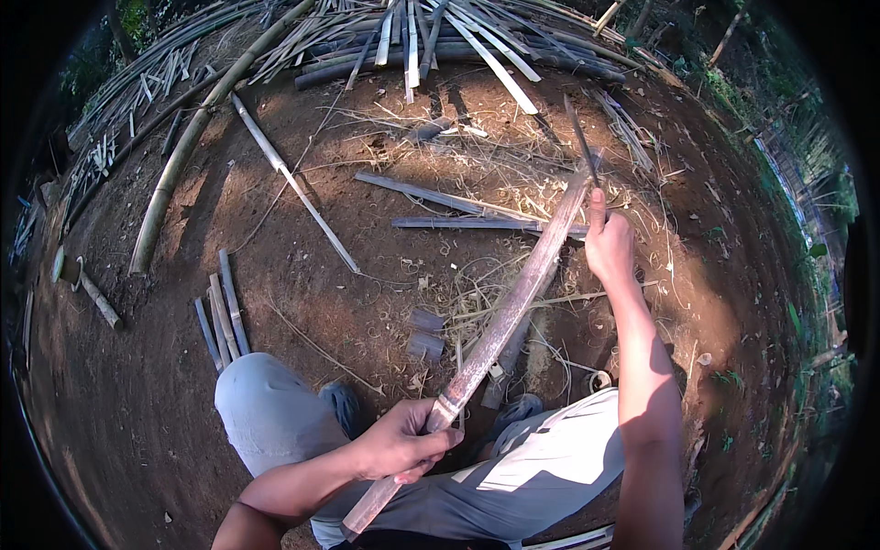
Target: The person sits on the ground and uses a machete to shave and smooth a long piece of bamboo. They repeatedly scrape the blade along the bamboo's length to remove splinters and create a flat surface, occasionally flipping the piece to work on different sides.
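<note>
My left hand (408,440) is wrapped around the lower part of a long split bamboo strip (509,316), just below a node. The strip slants up and away to the right, its near end passing over my lap. My right hand (610,243) grips a knife (579,137), thumb stretched up along it. Its dark, narrow blade points away from me and lies over or against the far end of the strip; whether it touches cannot be made out. The handle is hidden in my fist. Another bamboo piece (518,362) lies under the held strip, between my feet.
Bare soil carries curly shavings (486,284), dark bamboo strips (458,223) and short cut pieces (425,335). Several strips (225,312) stand by my left knee. Bamboo poles (188,151) and a large pile of split bamboo (412,41) lie farther off.
</note>
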Available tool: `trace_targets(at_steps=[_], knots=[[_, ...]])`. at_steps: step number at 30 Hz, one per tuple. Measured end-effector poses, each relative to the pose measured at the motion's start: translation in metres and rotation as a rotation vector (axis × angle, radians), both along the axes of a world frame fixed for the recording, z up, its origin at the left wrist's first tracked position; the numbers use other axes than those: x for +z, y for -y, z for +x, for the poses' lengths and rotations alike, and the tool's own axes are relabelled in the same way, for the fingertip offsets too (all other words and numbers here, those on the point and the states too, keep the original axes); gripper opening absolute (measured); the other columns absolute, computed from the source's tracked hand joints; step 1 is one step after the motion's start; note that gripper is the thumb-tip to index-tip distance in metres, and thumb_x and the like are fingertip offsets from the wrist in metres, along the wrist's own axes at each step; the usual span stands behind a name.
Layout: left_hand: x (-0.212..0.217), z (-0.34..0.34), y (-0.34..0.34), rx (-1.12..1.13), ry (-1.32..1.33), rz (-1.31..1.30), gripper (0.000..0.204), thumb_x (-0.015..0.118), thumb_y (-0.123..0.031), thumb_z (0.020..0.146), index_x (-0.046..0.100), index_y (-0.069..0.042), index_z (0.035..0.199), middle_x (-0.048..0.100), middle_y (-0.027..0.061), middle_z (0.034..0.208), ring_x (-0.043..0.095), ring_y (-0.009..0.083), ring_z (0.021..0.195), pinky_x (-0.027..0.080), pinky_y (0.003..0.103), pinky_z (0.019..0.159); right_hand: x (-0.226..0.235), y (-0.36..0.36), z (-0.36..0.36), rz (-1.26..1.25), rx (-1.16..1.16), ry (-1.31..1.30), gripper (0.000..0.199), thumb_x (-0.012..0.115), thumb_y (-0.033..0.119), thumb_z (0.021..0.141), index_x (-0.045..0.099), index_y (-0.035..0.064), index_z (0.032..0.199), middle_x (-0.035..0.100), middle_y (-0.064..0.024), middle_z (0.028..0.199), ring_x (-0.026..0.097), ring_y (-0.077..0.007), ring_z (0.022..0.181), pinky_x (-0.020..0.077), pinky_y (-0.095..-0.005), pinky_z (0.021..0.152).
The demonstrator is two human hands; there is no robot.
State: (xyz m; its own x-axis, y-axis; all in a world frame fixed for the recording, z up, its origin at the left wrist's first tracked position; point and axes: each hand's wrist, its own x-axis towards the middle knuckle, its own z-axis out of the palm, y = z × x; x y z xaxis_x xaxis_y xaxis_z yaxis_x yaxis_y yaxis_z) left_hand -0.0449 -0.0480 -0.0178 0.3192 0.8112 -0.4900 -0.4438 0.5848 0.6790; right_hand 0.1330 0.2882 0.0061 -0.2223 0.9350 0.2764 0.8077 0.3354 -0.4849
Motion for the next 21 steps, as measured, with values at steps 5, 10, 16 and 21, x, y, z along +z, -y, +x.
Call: trace_targets(at_steps=[5, 10, 16, 21], knots=[[-0.018, -0.003, -0.007, 0.069, -0.009, -0.015, 0.02, 0.061, -0.013, 0.097, 0.046, -0.004, 0.086, 0.048, 0.0019, 0.056, 0.041, 0.007, 0.034, 0.03, 0.024, 0.03, -0.019, 0.034, 0.014, 0.113, 0.294, 0.059, 0.075, 0.038, 0.066, 0.097, 0.059, -0.0014, 0.07, 0.056, -0.0246, 0.058, 0.06, -0.048, 0.062, 0.0446, -0.0511, 0.057], [0.001, -0.006, 0.001, 0.017, 0.002, -0.057, 0.022, 0.061, -0.011, 0.096, 0.046, -0.004, 0.081, 0.047, 0.0014, 0.055, 0.042, 0.0069, 0.034, 0.029, 0.024, 0.03, -0.016, 0.016, 0.016, 0.049, 0.276, -0.023, 0.082, 0.035, 0.072, 0.094, 0.055, -0.0024, 0.065, 0.056, -0.0229, 0.056, 0.061, -0.0459, 0.062, 0.0453, -0.0519, 0.059], [-0.008, 0.004, 0.0, -0.005, -0.043, -0.076, 0.02, 0.062, -0.01, 0.095, 0.046, -0.005, 0.084, 0.048, 0.0017, 0.055, 0.042, 0.0072, 0.034, 0.029, 0.023, 0.029, -0.027, -0.027, 0.051, -0.063, -0.13, 0.095, 0.093, 0.027, 0.075, 0.093, 0.063, -0.0073, 0.069, 0.06, -0.0314, 0.07, 0.063, -0.0477, 0.077, 0.0464, -0.0543, 0.073], [-0.01, 0.022, -0.005, -0.014, -0.039, -0.086, 0.019, 0.062, -0.011, 0.095, 0.046, -0.004, 0.088, 0.048, 0.0024, 0.055, 0.041, 0.0073, 0.033, 0.029, 0.024, 0.029, -0.045, -0.069, 0.067, -0.11, -0.376, -0.119, 0.091, 0.025, 0.077, 0.092, 0.055, -0.0037, 0.063, 0.056, -0.0169, 0.058, 0.058, -0.0337, 0.053, 0.0452, -0.0457, 0.052]])
